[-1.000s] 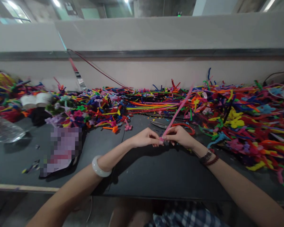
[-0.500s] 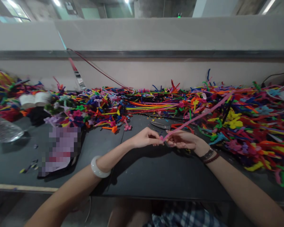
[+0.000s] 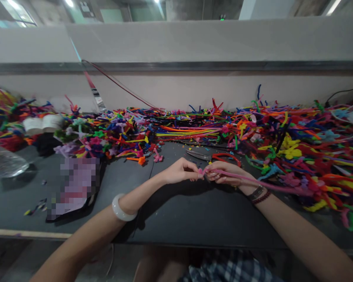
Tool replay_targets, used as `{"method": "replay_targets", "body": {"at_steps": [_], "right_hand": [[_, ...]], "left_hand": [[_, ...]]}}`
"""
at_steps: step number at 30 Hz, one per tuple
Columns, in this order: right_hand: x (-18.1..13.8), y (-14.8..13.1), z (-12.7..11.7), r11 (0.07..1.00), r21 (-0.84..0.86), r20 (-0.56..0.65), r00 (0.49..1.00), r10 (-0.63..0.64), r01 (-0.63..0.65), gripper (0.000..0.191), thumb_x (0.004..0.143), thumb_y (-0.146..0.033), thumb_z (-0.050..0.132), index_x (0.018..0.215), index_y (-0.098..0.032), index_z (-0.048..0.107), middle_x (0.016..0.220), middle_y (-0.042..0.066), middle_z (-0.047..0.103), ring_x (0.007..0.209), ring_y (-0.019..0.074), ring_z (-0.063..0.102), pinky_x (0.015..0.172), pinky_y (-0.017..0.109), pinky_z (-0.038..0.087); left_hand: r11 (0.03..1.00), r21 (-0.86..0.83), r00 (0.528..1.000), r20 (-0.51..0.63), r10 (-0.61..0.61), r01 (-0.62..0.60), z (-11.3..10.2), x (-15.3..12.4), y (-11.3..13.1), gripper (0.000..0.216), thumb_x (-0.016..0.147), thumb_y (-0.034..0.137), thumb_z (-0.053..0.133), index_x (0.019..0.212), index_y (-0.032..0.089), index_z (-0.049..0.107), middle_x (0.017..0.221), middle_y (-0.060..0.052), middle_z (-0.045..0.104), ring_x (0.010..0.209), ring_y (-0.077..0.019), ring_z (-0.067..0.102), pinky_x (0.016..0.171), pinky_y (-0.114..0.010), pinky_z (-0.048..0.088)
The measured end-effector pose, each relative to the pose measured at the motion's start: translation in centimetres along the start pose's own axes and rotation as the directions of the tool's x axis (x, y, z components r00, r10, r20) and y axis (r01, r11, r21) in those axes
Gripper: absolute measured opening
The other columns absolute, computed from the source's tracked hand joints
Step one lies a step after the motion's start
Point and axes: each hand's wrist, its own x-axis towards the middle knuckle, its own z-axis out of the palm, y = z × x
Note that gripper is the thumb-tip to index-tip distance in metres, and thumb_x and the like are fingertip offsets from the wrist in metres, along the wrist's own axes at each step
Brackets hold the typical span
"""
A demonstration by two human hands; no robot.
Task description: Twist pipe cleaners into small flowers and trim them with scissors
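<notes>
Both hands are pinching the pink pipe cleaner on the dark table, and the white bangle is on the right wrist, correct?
Not quite. The head view shows the white bangle on the left wrist. The rest holds: the left hand and the right hand both pinch the pink pipe cleaner on the dark table.

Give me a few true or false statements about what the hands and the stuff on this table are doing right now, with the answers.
1. The left hand and the right hand both pinch one pink pipe cleaner. True.
2. The pipe cleaner stands straight up. False: it trails off to the right, low over the table.
3. A white bangle is on the left wrist. True.
4. The right hand holds the scissors. False: they lie on the table behind the hands.
</notes>
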Motion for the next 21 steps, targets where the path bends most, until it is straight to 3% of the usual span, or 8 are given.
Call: {"method": "replay_targets", "body": {"at_steps": [9, 16, 21], "right_hand": [[-0.2, -0.1, 1.2, 0.982, -0.076, -0.085, 0.981, -0.177, 0.171, 0.008, 0.068, -0.011, 0.052, 0.064, -0.007, 0.058, 0.04, -0.008, 0.025, 0.037, 0.0016, 0.025, 0.032, 0.007, 0.026], [0.2, 0.4, 1.8, 0.947, -0.11, -0.178, 0.931, -0.318, 0.302, 0.008, 0.061, -0.014, 0.063, 0.064, -0.007, 0.061, 0.04, -0.009, 0.032, 0.033, -0.002, 0.019, 0.027, 0.008, 0.016], [0.4, 0.7, 1.8, 0.896, -0.178, -0.206, 0.875, -0.438, 0.406, 0.011, 0.058, -0.014, 0.067, 0.067, -0.008, 0.063, 0.048, -0.004, 0.048, 0.034, -0.0036, 0.025, 0.029, 0.007, 0.019]], "left_hand": [[0.994, -0.112, 0.998, -0.069, -0.006, -0.001, 0.1, 0.1, -0.1, 0.018, 0.065, 0.027, 0.061, 0.067, 0.009, 0.063, 0.059, -0.001, 0.056, 0.053, -0.0069, 0.049, 0.054, -0.019, 0.04], [0.971, -0.239, 0.993, -0.113, -0.016, -0.012, 0.2, 0.2, -0.3, 0.019, 0.061, 0.028, 0.064, 0.068, 0.01, 0.065, 0.059, -0.001, 0.06, 0.053, -0.0076, 0.053, 0.057, -0.021, 0.043], [0.939, -0.343, 0.989, -0.121, -0.082, 0.036, 0.5, 0.2, -0.3, 0.024, 0.06, 0.031, 0.065, 0.071, 0.009, 0.066, 0.067, -0.006, 0.065, 0.06, -0.0114, 0.059, 0.064, -0.025, 0.047]]}}
